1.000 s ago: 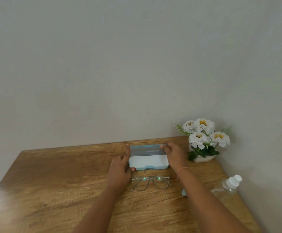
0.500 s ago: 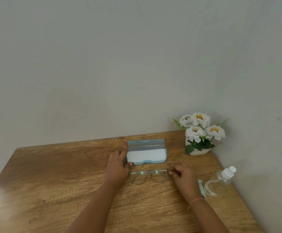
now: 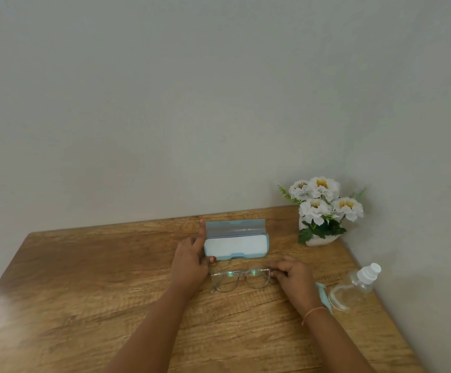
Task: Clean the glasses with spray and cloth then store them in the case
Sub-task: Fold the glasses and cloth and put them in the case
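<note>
Wooden table [image 3: 84, 278] bore the open blue case [image 3: 236, 244] near the wall [image 3: 165, 103]; we held our left hand [image 3: 190, 262] flat against its left end, fingers straight, thumb touching the front corner. Our right hand [image 3: 295, 278], fingers curled, pinched the right end of the glasses [image 3: 239, 279], which lay on the table just in front of the case.

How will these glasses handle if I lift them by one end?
The glasses look thin-framed and clear, so probably light and fragile. The right hand pinches just one end, so they may tip or twist when lifted. Smooth lenses will likely smudge if touched.
</note>
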